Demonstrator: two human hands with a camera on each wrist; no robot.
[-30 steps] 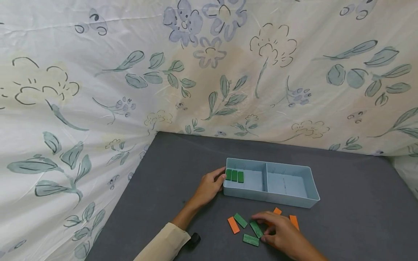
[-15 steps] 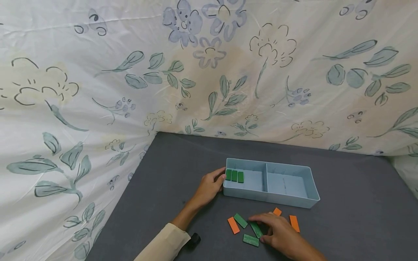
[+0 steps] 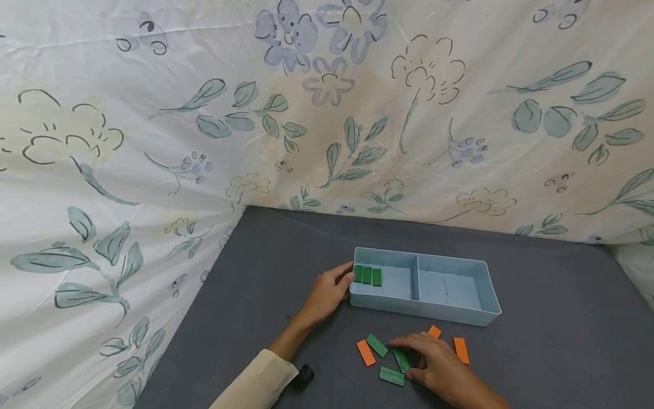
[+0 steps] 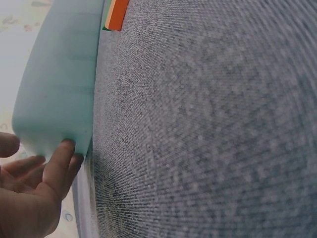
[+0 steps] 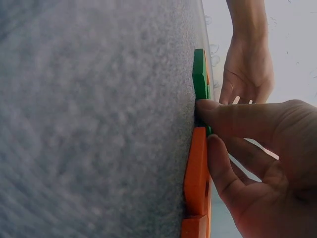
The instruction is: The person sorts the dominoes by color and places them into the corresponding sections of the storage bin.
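In the head view, a light blue two-part box (image 3: 426, 307) lies on the dark table. My left hand (image 3: 325, 292) touches its left end; in the left wrist view several fingertips rest on the end wall, the thumb near the rim. Three green blocks (image 3: 367, 275) stand in a row in the left compartment. In front of the box, my right hand (image 3: 441, 363) pinches a green block (image 3: 401, 360) by its ends, between thumb (image 5: 223, 116) and finger. Beside it lie two more green blocks, one farther away (image 3: 377, 345) and one nearer (image 3: 392, 376).
One orange block (image 3: 365, 353) lies left of the right hand. Two others show beyond and right of it: one partly hidden (image 3: 434, 331), one in full (image 3: 461, 350). A patterned cloth (image 3: 327, 113) hangs behind and left of the table (image 3: 286, 244).
My right hand's fingers have shifted slightly left around the green block. The nearer green block has slid a touch to the left. My left hand and the box have stayed put.
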